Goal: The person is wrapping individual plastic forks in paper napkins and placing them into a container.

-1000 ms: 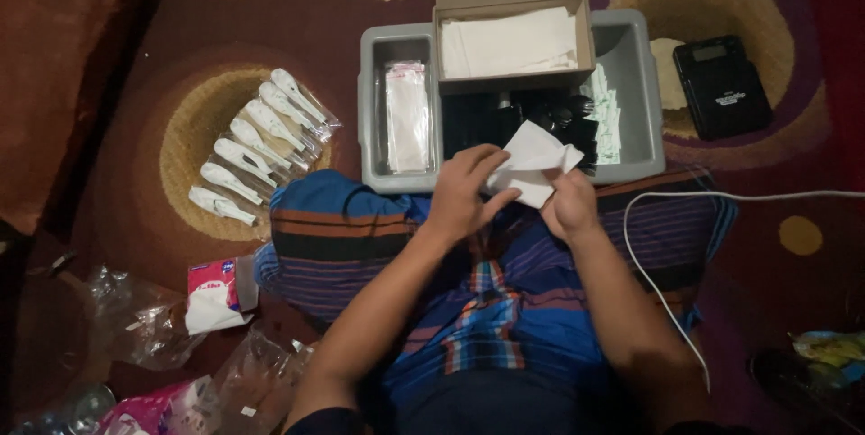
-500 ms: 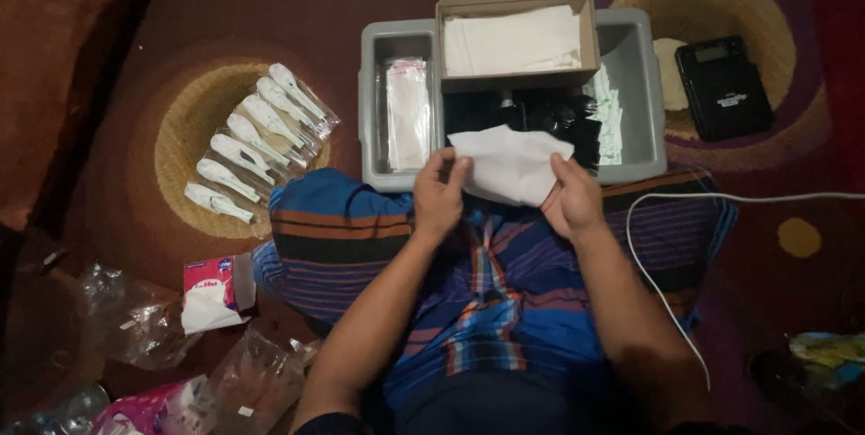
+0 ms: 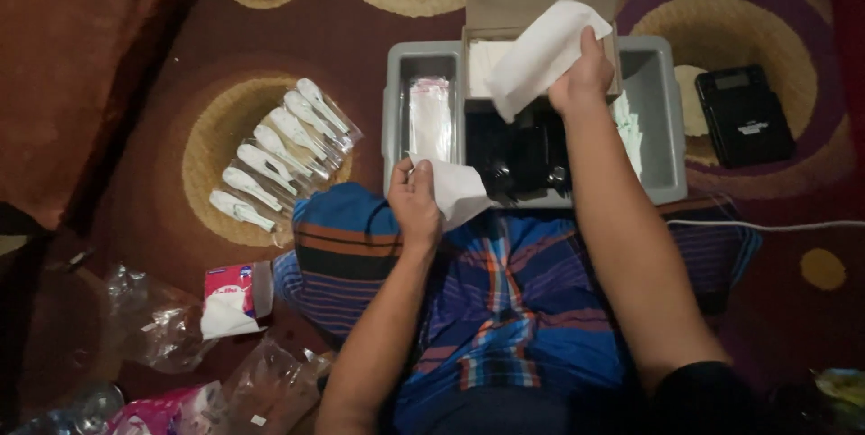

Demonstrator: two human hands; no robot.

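The right hand (image 3: 584, 82) pinches a white paper tissue sheet (image 3: 541, 54) above the grey plastic tray (image 3: 662, 128). The left hand (image 3: 414, 205) grips what looks like a second folded white tissue (image 3: 458, 192) near the striped blue cloth (image 3: 505, 300).

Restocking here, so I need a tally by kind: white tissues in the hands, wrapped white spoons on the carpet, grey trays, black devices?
Tissues: 2, one in the left hand, one in the right hand
Spoons: 6
Tray: 1
Device: 1
Total: 10
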